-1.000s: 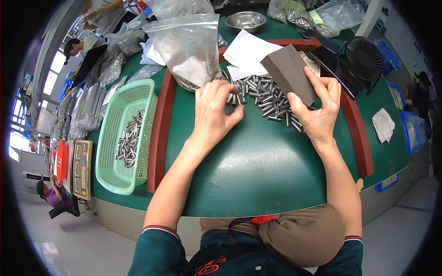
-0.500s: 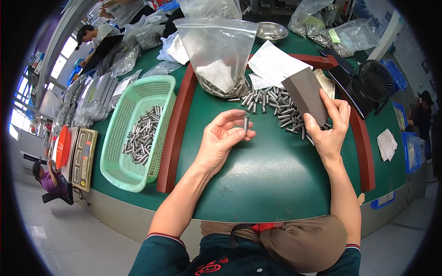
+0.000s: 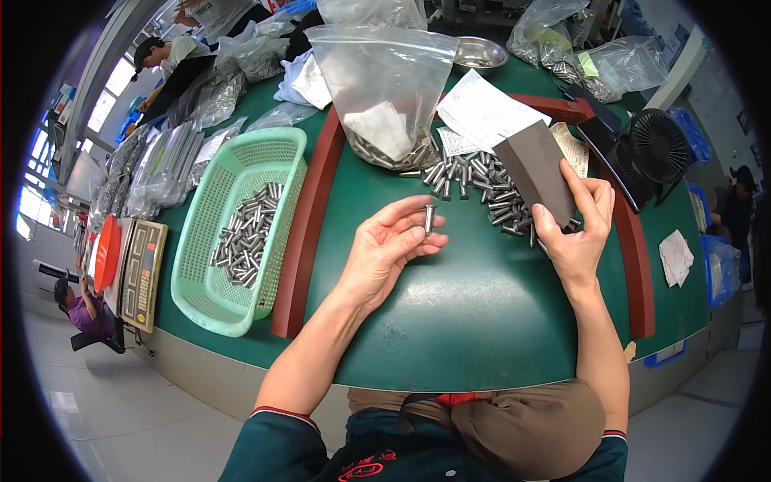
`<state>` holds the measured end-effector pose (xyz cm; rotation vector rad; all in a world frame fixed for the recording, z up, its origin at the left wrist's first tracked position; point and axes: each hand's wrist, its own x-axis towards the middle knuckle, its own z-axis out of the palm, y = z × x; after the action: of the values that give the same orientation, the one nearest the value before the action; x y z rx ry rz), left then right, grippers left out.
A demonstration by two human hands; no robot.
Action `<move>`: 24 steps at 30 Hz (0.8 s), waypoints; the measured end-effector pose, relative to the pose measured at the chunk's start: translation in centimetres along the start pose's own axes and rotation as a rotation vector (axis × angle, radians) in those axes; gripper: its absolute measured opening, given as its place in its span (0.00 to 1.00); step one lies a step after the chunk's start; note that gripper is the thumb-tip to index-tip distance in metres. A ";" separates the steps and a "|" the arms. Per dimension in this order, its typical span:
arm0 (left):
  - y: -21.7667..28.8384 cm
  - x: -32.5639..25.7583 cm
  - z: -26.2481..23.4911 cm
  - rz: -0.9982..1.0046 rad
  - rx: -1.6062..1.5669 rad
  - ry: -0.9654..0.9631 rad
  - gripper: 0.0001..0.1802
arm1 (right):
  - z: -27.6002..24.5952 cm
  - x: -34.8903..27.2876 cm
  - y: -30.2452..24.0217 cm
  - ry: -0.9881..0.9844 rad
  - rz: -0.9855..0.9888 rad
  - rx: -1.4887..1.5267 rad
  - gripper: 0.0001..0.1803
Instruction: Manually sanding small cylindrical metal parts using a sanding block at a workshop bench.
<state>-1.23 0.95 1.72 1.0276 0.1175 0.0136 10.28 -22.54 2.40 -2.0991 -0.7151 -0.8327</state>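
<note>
My left hand [image 3: 391, 249] is turned palm up over the green table [image 3: 466, 305] and pinches a small metal pin [image 3: 429, 218] upright between thumb and fingers. My right hand [image 3: 577, 233] grips a dark grey block [image 3: 536, 171], tilted, right beside a loose pile of metal pins [image 3: 475, 183] on the table. A clear plastic bag [image 3: 384, 92] with more pins at its bottom stands behind the pile.
A light green basket [image 3: 210, 297] holding several pins sits left of a dark red bar [image 3: 303, 233]. White papers [image 3: 482, 112], a metal bowl [image 3: 478, 53], more bags and a black fan [image 3: 658, 149] lie at the back. A scale [image 3: 143, 273] sits far left.
My left hand has lifted off the pile with one pin and drawn back toward me, turning palm up. My right hand still holds the grey block.
</note>
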 end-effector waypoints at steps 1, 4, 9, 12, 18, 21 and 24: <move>0.0 0.0 0.0 -0.001 -0.001 -0.001 0.24 | 0.0 0.0 0.0 -0.004 0.000 -0.002 0.31; -0.1 0.0 0.0 -0.004 0.020 0.014 0.24 | -0.1 0.0 -0.1 -0.011 0.001 -0.003 0.31; -0.4 0.0 -0.2 0.026 0.035 0.057 0.24 | 0.1 0.0 -0.7 -0.022 -0.009 0.034 0.33; -0.5 0.1 -0.1 -0.001 0.046 0.113 0.24 | 0.2 -0.3 -1.5 -0.056 -0.061 0.064 0.35; -0.4 -0.1 0.4 0.018 -0.014 0.130 0.26 | 0.8 -1.3 -2.6 -0.173 -0.118 0.098 0.37; -0.3 -0.2 0.4 0.002 -0.016 0.162 0.24 | 1.1 -1.5 -2.7 -0.204 -0.111 0.142 0.37; -0.3 -0.2 0.3 0.022 0.025 0.173 0.23 | 1.2 -1.5 -2.9 -0.208 -0.114 0.152 0.37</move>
<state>-1.42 0.54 1.58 1.0518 0.2650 0.1214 7.68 -20.30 1.98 -2.0408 -0.9846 -0.6047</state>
